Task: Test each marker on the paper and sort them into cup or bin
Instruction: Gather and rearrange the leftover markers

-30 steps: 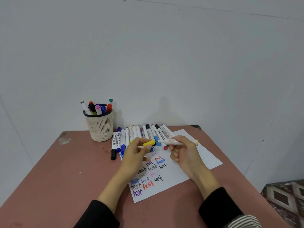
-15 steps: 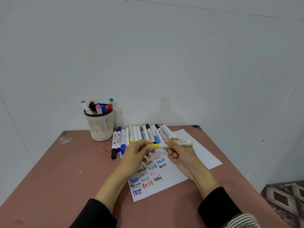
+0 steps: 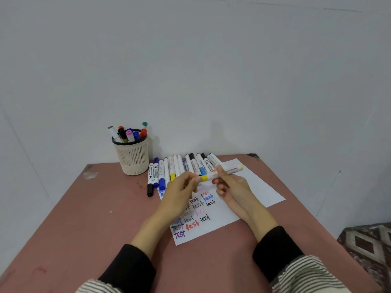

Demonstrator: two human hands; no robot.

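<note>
A yellow marker (image 3: 232, 170) with a white barrel lies level in the air between my hands, above the paper (image 3: 256, 188). My left hand (image 3: 178, 194) pinches its yellow cap end, and the cap sits on the marker. My right hand (image 3: 233, 187) grips the barrel with thumb and fingers. The paper carries several "test" words in different colours, partly hidden by my hands. A row of several capped markers (image 3: 179, 166) lies along the paper's far edge. The cream slotted cup (image 3: 132, 158) at the back left holds several markers upright. No bin is in view.
The reddish-brown table (image 3: 95, 218) stands against a white wall. Its right edge drops to a patterned floor (image 3: 368, 244). Bare tabletop lies to the left of the paper and in front of it.
One second ago my left hand held the yellow cap apart from the marker. The cap has since gone back onto the tip, and both hands now hold the capped marker.
</note>
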